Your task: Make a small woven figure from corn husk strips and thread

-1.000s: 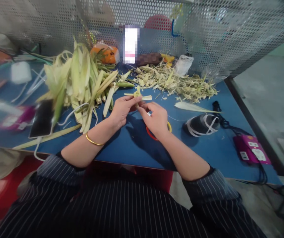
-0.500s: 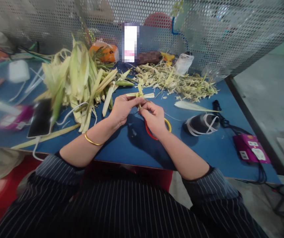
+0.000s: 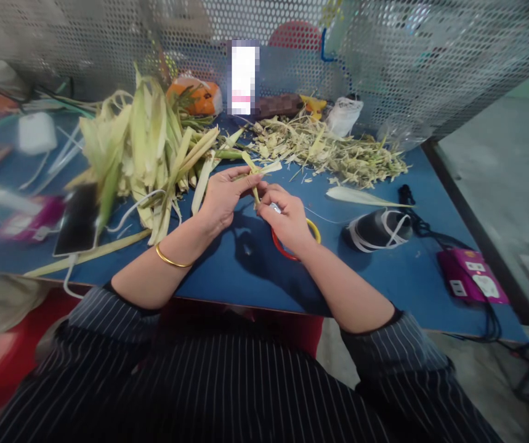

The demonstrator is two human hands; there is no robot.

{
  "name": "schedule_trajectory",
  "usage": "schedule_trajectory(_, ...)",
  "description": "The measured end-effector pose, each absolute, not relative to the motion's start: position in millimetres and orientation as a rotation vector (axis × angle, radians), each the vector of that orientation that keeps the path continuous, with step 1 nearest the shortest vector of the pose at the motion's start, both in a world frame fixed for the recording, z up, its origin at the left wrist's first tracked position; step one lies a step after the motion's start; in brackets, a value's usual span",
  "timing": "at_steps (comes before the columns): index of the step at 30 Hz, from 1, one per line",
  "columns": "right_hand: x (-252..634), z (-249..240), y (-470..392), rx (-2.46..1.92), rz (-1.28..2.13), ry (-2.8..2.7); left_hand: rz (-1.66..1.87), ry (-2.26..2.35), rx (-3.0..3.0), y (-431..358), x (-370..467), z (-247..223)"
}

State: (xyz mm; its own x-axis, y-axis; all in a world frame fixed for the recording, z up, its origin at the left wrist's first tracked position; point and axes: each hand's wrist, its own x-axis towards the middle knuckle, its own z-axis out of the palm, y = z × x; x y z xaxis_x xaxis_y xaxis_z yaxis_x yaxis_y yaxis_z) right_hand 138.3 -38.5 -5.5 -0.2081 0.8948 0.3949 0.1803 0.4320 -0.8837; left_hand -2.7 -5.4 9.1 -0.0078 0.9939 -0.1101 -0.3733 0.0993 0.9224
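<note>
We see the left hand pinching the crossed husk strips above the tabletop, right hand pinching their lower end; probably light, bendy, easily torn, so best held at the crossing.

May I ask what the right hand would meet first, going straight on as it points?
Beyond the leaf piece that the right hand pinches, likely the left hand; depth is unclear.
</note>
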Motion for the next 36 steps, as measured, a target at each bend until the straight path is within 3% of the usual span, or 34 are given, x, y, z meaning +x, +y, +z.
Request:
schedule_trajectory(10,147.3,-9.0,-21.2,-1.068,1.135,-1.110,1.095,0.985,1.137,-19.6,-3.7,19.3)
schedule_trajectory(20,155.3,-4.2,-20.1,-1.192,0.887,-1.342,0.694,0.952,0.875,-5.7,-18.4,19.8)
schedule_trajectory(36,164.4,-6.7,-12.0,-1.247,0.808,-1.455,0.781,1.034,1.141,-12.4,-4.8,9.8)
